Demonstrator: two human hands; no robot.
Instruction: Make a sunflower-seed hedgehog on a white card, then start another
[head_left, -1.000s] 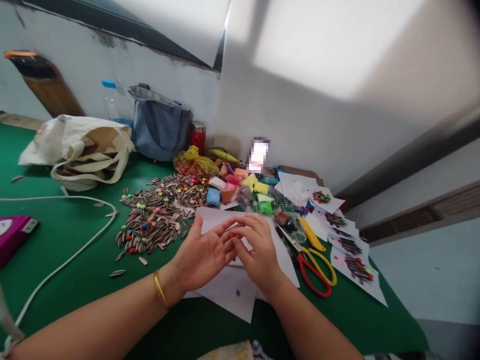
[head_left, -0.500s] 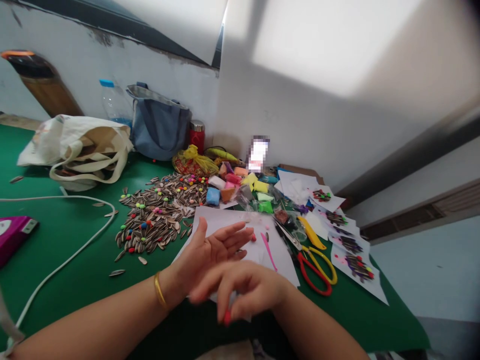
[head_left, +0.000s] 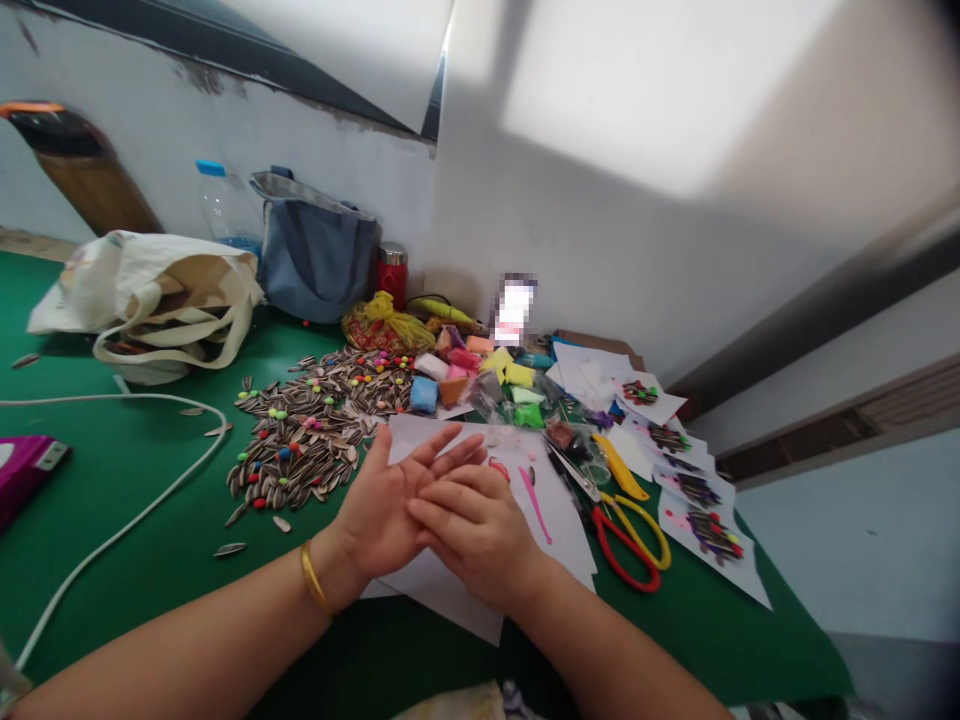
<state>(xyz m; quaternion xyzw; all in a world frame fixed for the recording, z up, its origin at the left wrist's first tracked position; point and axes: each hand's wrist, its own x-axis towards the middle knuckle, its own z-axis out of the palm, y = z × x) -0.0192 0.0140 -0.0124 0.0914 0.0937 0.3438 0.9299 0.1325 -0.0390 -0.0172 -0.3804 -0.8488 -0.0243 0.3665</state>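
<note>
My left hand (head_left: 379, 505) lies palm up over a white paper sheet (head_left: 559, 525), fingers stretched out. Across its palm rests my right hand (head_left: 472, 525), palm down with the fingers flat; whatever may lie between the two palms is hidden. Just past my fingertips, on the sheet, are a thin pink clay strip (head_left: 534, 492), a small red clay bit (head_left: 499, 467) and one seed (head_left: 532, 474). A gold bangle (head_left: 313, 580) sits on my left wrist.
A pile of sunflower seeds (head_left: 307, 435) dotted with coloured clay beads lies left of the sheet. Coloured clay blocks (head_left: 465, 372) sit behind it. Red and yellow scissors (head_left: 630, 530) and seed-covered papers (head_left: 705, 525) are to the right. Bags (head_left: 150, 300), a white cable (head_left: 135, 505) are at left.
My hands parted; the right one swung toward me with a red bit at its fingertips, then came back flat onto my upturned left palm. The pink strip is now uncovered.
</note>
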